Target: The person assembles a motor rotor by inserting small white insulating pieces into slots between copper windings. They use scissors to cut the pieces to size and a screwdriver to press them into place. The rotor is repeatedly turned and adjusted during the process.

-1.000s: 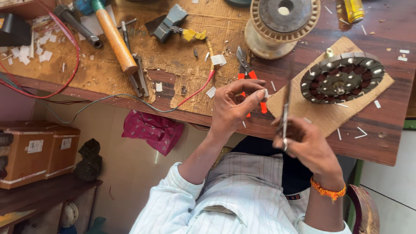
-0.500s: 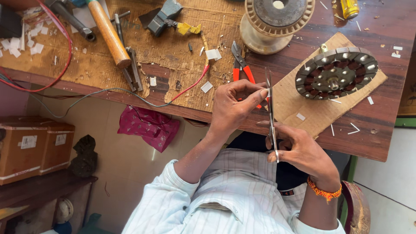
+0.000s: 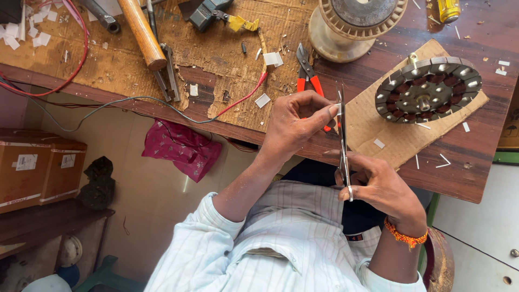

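scissors stand edge-on near the table's near edge, gripped by the right hand; the left hand pinches a small white strip, barely discernible, at the blades.

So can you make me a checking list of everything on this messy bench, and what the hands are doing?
Surface: dark wooden bench, part covered with worn brown cardboard.
Job's things: scissors held blades up; a small white strip pinched at the blade tips.
Clutter: round motor stator on a cardboard sheet, red-handled pliers, wooden-handled tool, big spool, white paper scraps.
Grippers: left hand pinches the strip; right hand grips the scissors.
Cables: red wire and grey wire trail over the bench edge.
Surroundings: cardboard boxes on a low shelf, pink cloth on the floor.
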